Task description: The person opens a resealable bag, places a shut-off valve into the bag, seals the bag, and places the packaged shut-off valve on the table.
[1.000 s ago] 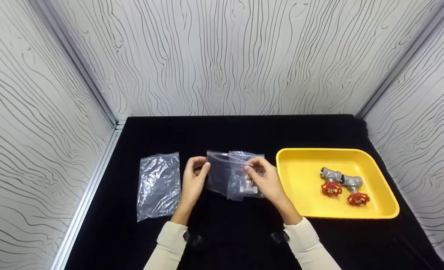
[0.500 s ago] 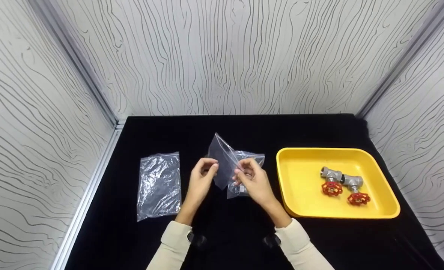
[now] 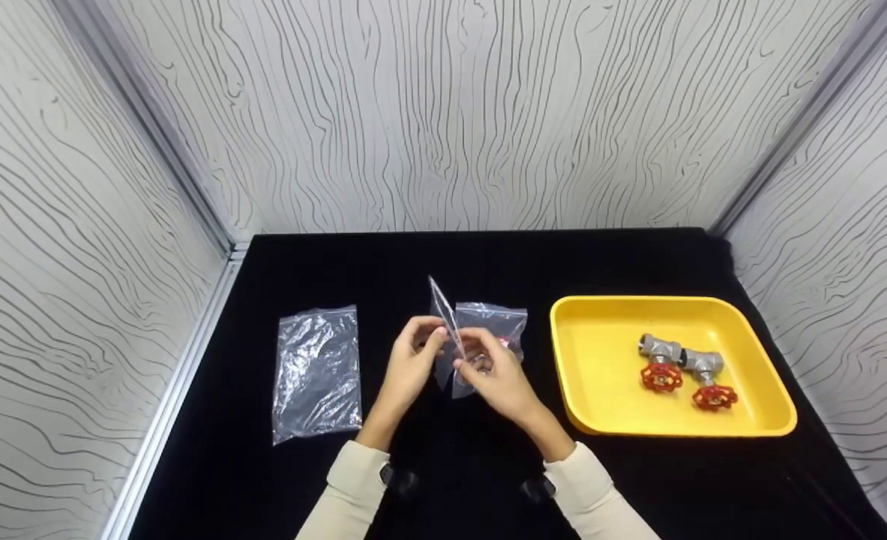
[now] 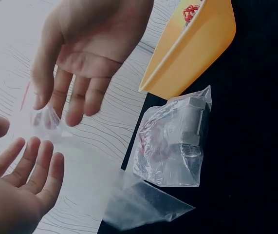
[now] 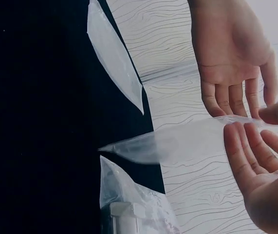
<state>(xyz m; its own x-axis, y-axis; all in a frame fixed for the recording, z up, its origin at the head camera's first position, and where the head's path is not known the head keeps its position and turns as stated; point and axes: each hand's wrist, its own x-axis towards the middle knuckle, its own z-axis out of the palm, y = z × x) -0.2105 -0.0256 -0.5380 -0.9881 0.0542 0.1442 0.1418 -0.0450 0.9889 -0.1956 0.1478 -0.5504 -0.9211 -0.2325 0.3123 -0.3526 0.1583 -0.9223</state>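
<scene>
In the head view, my right hand pinches a clear zip-lock bag near its upper edge, and the bag stands on edge between the hands. My left hand is on the bag's other side, fingertips right at its edge; in the left wrist view a gap shows between its thumb and relaxed fingers. Behind the right hand lies another zip-lock bag with a valve inside, grey metal with a red part showing through the plastic.
A crinkled clear bag lies flat at the left. On the right, a yellow tray holds two metal valves with red handwheels. Patterned white panels surround the black tabletop.
Both hands have moved closer together. The held bag has turned from lying broadside to standing nearly edge-on, uncovering more of the bag with the valve behind it.
</scene>
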